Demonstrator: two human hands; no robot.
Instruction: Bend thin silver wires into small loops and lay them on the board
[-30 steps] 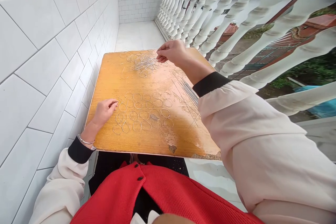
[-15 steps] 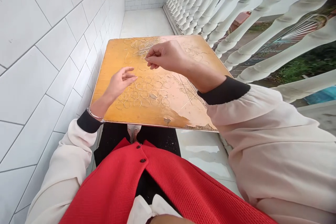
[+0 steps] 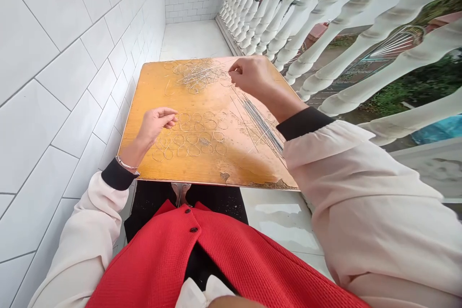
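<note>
Wire rings [image 3: 191,138] in rows, left grip [image 3: 156,125] open, empty, right grip [image 3: 250,75] pinched, any hold too fine to tell

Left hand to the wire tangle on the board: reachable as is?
Likely yes. The left hand hovers over the wooden board, and the wire tangle lies further along it. Only flat wire rings lie between; the right hand is beside the tangle, clear of the path.

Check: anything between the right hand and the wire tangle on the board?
Nothing solid blocks it. The right hand hovers just right of the wire tangle, above the wooden board, with only thin stray strands between them.
</note>
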